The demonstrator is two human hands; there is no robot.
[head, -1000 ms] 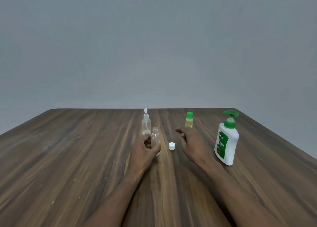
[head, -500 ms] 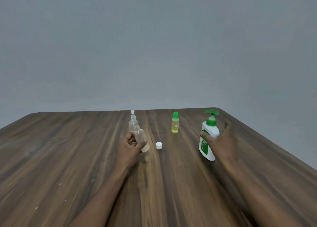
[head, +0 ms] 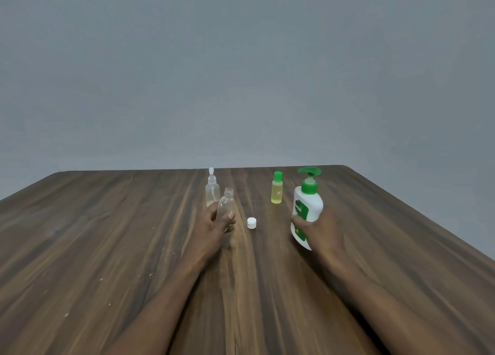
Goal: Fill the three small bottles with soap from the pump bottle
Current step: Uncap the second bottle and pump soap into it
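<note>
The left fingers [head: 230, 216] hold the open clear small bottle [head: 225, 203], its mouth up. The right fingers [head: 297, 220], only reaching before, now grip the pump bottle [head: 308, 207]. A white cap [head: 251, 223] lies between them on the brown wood table [head: 107, 234]. The wall [head: 241, 73] behind is grey.
</note>
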